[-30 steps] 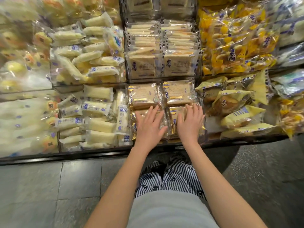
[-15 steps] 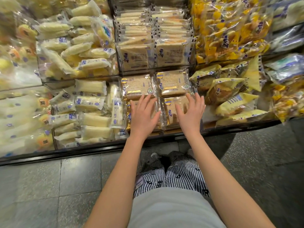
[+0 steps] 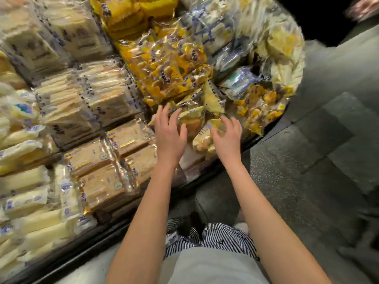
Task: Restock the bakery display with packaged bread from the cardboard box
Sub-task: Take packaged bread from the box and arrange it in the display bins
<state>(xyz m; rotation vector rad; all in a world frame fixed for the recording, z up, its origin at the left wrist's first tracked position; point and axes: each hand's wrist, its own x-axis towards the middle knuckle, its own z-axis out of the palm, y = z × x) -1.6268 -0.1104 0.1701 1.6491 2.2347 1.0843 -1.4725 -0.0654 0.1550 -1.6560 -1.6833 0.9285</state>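
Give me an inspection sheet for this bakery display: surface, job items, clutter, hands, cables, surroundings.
Surface: display shelf, black front rim, packed with bagged bread.
Job's things: brown loaf packs in neat rows; yellow packs loosely piled; cardboard box not seen.
Clutter: nothing seen.
Hands: left hand and right hand open, fingers spread over the yellow packs; contact too blurred to tell.
Cables: nothing seen.
Surroundings: grey tile floor.

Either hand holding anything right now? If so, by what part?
Nothing held. Left hand and right hand are open, fingers spread over the yellow bread packs; blur hides whether they touch.
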